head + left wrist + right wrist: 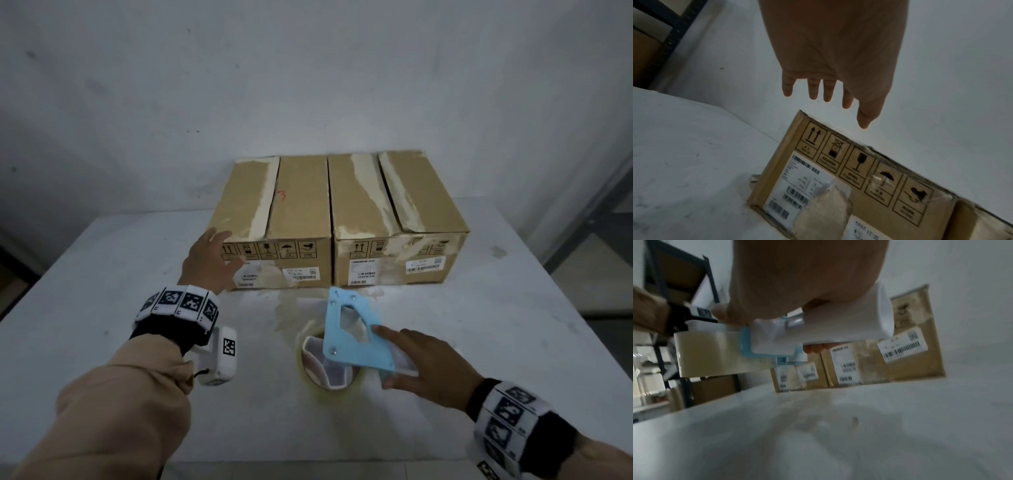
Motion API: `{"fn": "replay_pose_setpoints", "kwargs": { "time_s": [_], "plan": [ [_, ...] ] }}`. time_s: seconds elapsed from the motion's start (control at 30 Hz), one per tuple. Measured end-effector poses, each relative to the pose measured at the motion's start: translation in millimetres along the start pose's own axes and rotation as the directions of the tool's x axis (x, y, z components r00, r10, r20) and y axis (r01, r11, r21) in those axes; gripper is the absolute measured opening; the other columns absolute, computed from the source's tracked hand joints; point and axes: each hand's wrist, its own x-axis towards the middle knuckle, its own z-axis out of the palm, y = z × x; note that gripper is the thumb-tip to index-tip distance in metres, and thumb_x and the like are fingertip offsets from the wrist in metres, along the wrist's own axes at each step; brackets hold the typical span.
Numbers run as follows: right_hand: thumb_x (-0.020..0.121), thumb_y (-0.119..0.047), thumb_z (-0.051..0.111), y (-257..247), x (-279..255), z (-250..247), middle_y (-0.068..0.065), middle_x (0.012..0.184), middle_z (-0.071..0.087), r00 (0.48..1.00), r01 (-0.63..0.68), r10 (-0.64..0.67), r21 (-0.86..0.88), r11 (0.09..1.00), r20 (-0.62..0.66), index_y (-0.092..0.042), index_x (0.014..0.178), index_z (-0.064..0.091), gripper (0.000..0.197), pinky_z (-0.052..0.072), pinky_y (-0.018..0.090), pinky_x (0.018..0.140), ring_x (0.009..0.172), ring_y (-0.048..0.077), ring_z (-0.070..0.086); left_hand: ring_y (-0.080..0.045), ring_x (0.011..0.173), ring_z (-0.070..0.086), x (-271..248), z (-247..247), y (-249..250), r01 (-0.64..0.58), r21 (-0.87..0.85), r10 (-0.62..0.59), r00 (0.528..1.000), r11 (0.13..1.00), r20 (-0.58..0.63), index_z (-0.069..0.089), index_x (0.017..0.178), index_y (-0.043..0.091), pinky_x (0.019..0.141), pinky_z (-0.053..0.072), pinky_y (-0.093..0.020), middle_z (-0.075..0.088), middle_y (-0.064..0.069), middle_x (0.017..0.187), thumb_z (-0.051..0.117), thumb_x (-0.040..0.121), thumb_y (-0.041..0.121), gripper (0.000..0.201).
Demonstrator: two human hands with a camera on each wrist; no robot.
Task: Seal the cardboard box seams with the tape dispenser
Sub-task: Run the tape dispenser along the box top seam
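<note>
Two cardboard boxes, the left box (pixel 270 219) and the right box (pixel 397 219), stand side by side and touching on the white table (pixel 102 274), their labelled end faces turned toward the person. Each box's top seam, edged with torn tape residue, runs along its long axis, away from the person toward the wall (pixel 308 68). The tape dispenser (pixel 352 329), blue-framed with a white handle and a clear roll, lies nearer the person than the boxes, just in front of the line where the two boxes meet and apart from them. The right hand (pixel 424 366) holds the dispenser, fingers wrapped about its handle as the right wrist view shows; whether the roll rests on the table or is lifted clear cannot be told. The left hand (pixel 209 257) grasps nothing, fingers straight and spread, above the near left corner of the left box; the left wrist view shows the fingertips (pixel 864 121) clear of the cardboard. Judgement: the left hand is the nearer to the boxes and placed to steady one, while the dispenser must travel forward and up to the near end of a seam, then run along that seam away from the person
</note>
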Motion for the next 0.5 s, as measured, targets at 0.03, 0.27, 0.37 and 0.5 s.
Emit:
{"fn": "replay_pose_setpoints", "kwargs": {
  "time_s": [0.03, 0.27, 0.37, 0.5],
  "plan": [
    [0.074, -0.083, 0.027, -6, 2, -11, -0.008, 0.103, 0.059, 1.000, 0.011, -0.010, 0.025, 1.000, -0.024, -0.044, 0.136, 0.024, 0.074, 0.038, 0.018, 0.066, 0.081, -0.002, 0.042, -0.030, 0.141, 0.020, 1, -2, -2, 0.009, -0.004, -0.009, 1.000, 1.000, -0.018, 0.037, 0.141, 0.015, 0.114, 0.024, -0.045, 0.020, -0.011, 0.155, 0.057, 0.089, 0.027, 0.056],
    [0.073, -0.081, 0.035, -37, 43, -75, -0.012, 0.081, 0.058, 0.975, 0.052, 0.083, 0.580, 0.813, -0.204, -0.044, 0.121, 0.039, 0.061, 0.046, 0.018, 0.060, 0.064, 0.002, 0.053, -0.030, 0.141, 0.021, 18, -10, -20, 0.027, -0.006, -0.027, 0.999, 1.000, -0.045, 0.037, 0.140, 0.014, 0.114, 0.024, -0.046, 0.022, -0.011, 0.154, 0.060, 0.087, 0.028, 0.059],
    [0.069, -0.081, 0.043, -44, 73, -82, -0.003, 0.073, 0.054, 0.963, 0.050, 0.172, 0.766, 0.641, -0.206, -0.023, 0.109, 0.050, 0.071, 0.042, 0.028, 0.052, 0.060, 0.014, 0.048, -0.028, 0.142, 0.019, 27, -13, -22, 0.022, -0.030, -0.023, 0.999, 0.999, -0.024, 0.036, 0.142, 0.016, 0.115, 0.021, -0.044, 0.020, -0.009, 0.155, 0.059, 0.088, 0.028, 0.060],
    [0.054, -0.082, 0.058, -53, 113, -90, -0.009, 0.064, 0.060, 0.934, 0.017, 0.281, 0.812, 0.583, -0.220, -0.026, 0.105, 0.047, 0.076, 0.045, 0.023, 0.049, 0.053, 0.007, 0.053, -0.027, 0.143, 0.019, 43, -21, -28, 0.006, -0.033, -0.006, 1.000, 0.999, 0.012, 0.033, 0.143, 0.018, 0.115, 0.022, -0.043, 0.017, -0.008, 0.156, 0.057, 0.089, 0.033, 0.061]
  ]
}}
